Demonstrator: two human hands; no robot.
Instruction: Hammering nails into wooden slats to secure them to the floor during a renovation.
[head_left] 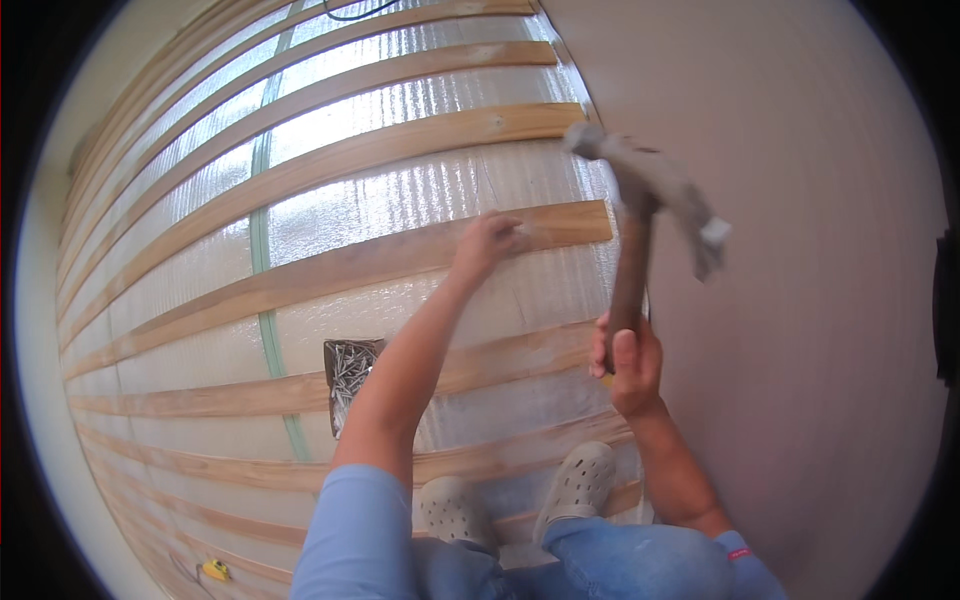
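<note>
In the head view, we clenched a claw hammer [632,250] in our right hand [632,368], the fingers wrapped around the lower part of its brown handle and the thumb laid along it, the metal head up and the tool slightly tilted. The claw pointed to the right and the striking end to the left, where it appeared close to the end of a wooden strip [545,121]. Our left hand [488,243] was at a nearer wooden strip [570,226], short of its right end, with fingers curled toward one another; blur hid the fingertips, and we could not tell whether they grasped anything. Below, beside our left forearm, an open box [329,400] full of loose silvery nails [352,372] sat over another wooden strip [200,400], partly hidden by the arm. The strips ran in near-parallel rows, bowed by the lens, across shiny silver sheeting [370,210] marked by a green band [262,235]. A plain pinkish-grey surface [780,380] filled the right side. At the lower edge we wore light blue sleeves [355,530], blue trousers [640,560] and 2 pale, perforated shoes [583,480]. A yellow tape measure [216,570] lay at lower left, well apart from our hands, and a dark cable [360,14] curved at the top.
</note>
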